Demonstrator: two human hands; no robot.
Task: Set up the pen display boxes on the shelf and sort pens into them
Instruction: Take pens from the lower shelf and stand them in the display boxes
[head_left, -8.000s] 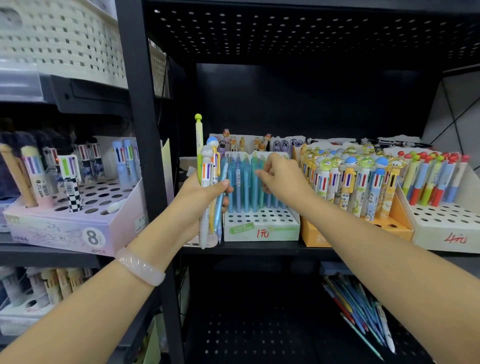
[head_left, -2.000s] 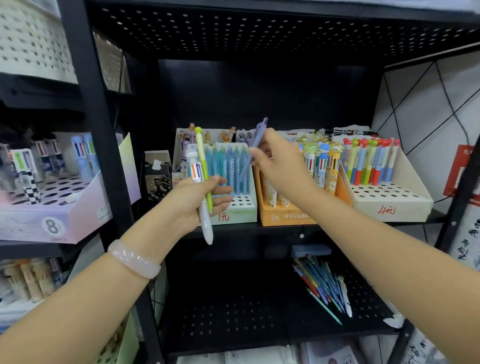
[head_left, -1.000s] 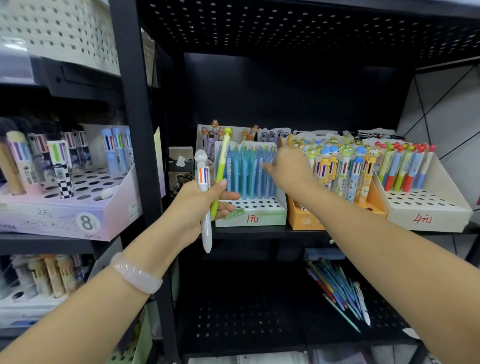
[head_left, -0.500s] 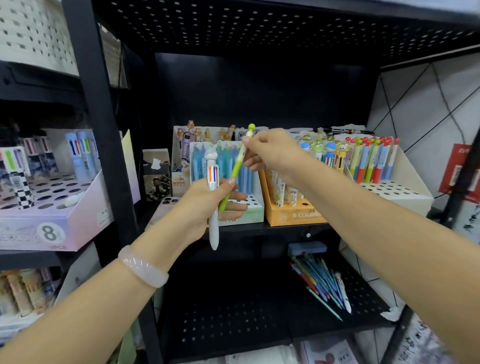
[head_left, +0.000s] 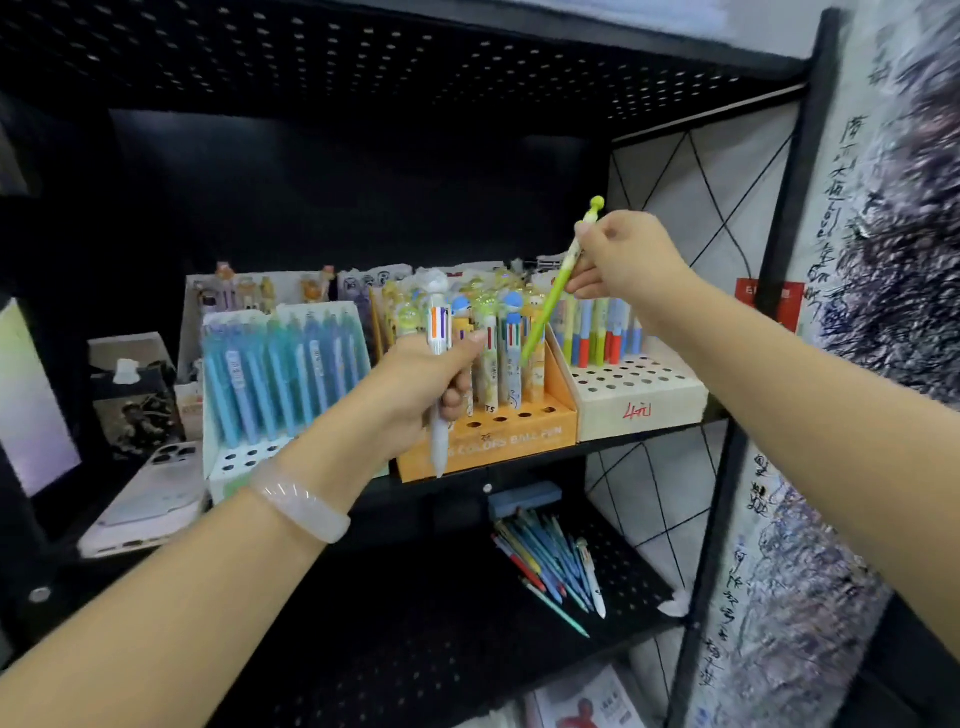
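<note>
The right hand (head_left: 631, 257) had pulled the green pen (head_left: 553, 283) free of the left hand (head_left: 423, 387), pinching it above the white box (head_left: 641, 400), probably its slot; the left still gripped the white pen (head_left: 438, 364).

Light is even and soft on the forearms and the pen boxes (head_left: 488, 441), with no hard shadows. The back of the shelf (head_left: 337, 197) stays very dark (almost black). The wall (head_left: 893, 270) at the right edge is smeared by motion blur. Straight posts bow outward near the edges, a wide-angle effect. The centre is fairly sharp.
</note>
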